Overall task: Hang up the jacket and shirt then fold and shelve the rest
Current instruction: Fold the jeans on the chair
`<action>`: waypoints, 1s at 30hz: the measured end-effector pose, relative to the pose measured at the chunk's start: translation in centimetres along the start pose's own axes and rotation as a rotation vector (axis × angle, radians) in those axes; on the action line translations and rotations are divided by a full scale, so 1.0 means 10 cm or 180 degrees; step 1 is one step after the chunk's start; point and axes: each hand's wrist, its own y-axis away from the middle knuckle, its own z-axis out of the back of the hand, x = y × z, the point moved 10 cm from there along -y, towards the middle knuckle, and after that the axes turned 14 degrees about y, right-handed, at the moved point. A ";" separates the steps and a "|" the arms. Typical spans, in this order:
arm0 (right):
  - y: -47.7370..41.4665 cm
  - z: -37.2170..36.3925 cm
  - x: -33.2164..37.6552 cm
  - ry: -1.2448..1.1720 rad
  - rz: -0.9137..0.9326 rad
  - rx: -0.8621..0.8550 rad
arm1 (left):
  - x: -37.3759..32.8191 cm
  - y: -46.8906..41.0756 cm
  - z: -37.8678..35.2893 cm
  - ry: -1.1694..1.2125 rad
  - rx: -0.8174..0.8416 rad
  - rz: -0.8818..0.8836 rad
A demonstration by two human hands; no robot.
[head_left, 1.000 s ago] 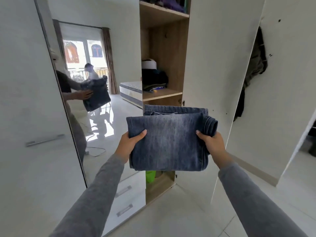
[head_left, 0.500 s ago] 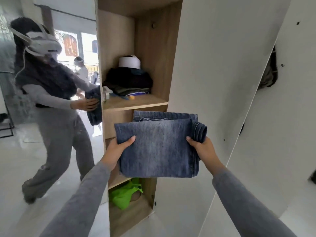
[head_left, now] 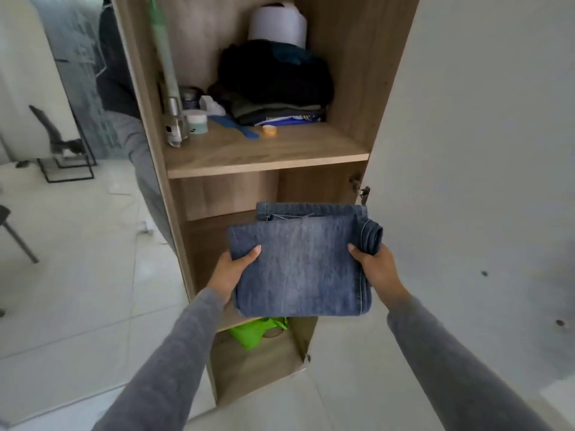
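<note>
— Where are the folded jeans (head_left: 298, 269)?
— Just below the wooden shelf (head_left: 267, 160), in front of it; the left hand (head_left: 233, 272) and right hand (head_left: 378, 269) grip their sides.
— And on that shelf?
— At its back, dark folded clothes (head_left: 273, 79) and a white roll (head_left: 277, 24).

no legible text, no readable labels

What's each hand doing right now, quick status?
Left hand: closed on the folded jeans, gripping their left edge.
Right hand: closed on the same jeans, gripping their right edge.
</note>
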 end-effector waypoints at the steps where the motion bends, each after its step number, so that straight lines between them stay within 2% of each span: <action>1: -0.18 -0.15 -0.05 0.0036 -0.0006 0.0073 | 0.05 -0.17 0.08 -0.0028 -0.0108 0.0013; 9: -1.23 -1.19 -0.67 0.0445 -0.0092 0.0580 | 0.52 -1.00 0.61 -0.0351 -0.0780 0.0235; 15: -1.90 -2.26 -1.30 0.0452 -0.0202 0.1179 | 1.13 -1.55 1.35 -0.0822 -0.1718 0.0641; 18: -2.23 -2.76 -1.72 0.0541 -0.0352 0.1337 | 1.39 -1.84 1.61 -0.0837 -0.1972 0.0536; 20: -2.41 -2.94 -1.86 0.0709 -0.0353 0.1326 | 1.43 -2.04 1.73 -0.1166 -0.2017 0.0272; 23: -2.55 -2.95 -1.74 0.1872 0.0352 0.0722 | 1.31 -2.17 1.79 -0.2437 -0.2361 -0.0158; 25: -2.29 -3.04 -1.54 0.2318 0.1307 0.0427 | 1.33 -2.16 1.52 -0.3366 -0.2134 -0.0564; 27: -1.87 -3.28 -1.62 0.2471 0.2121 0.0632 | 1.71 -2.10 1.18 -0.3970 -0.1473 -0.0752; 29: -1.58 -3.51 -1.96 0.2914 0.2398 0.1050 | 2.26 -2.02 1.11 -0.4520 -0.0921 -0.0447; 30: -1.55 -3.59 -2.13 0.3143 0.2371 0.1228 | 2.45 -2.00 1.16 -0.4708 -0.0831 -0.0309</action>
